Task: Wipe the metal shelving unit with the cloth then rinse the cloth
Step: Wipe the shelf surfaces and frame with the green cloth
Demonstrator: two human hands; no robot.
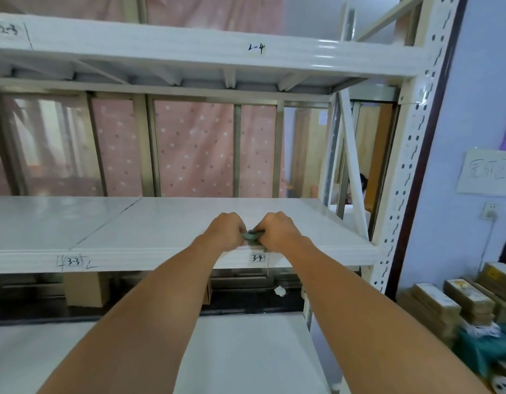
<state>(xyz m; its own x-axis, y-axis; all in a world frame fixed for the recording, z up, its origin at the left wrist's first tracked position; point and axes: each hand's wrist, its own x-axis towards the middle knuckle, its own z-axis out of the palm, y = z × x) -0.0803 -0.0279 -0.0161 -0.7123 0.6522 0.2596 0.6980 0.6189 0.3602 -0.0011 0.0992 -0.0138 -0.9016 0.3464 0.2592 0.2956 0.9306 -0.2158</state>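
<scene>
Head view: the person faces a big white metal shelving unit (166, 223).
Cloth: a small dark green bunched cloth (252, 236) sits near the front edge of the middle shelf, just above the "3-4" paper label (257, 257).
Left hand (224, 229): closed on the cloth's 9 o'clock side.
Right hand (277, 229): closed on its 3 o'clock side.
Do it well: it looks best to spread the cloth flat, press down, then wipe toward 12 o'clock in long rows.
</scene>
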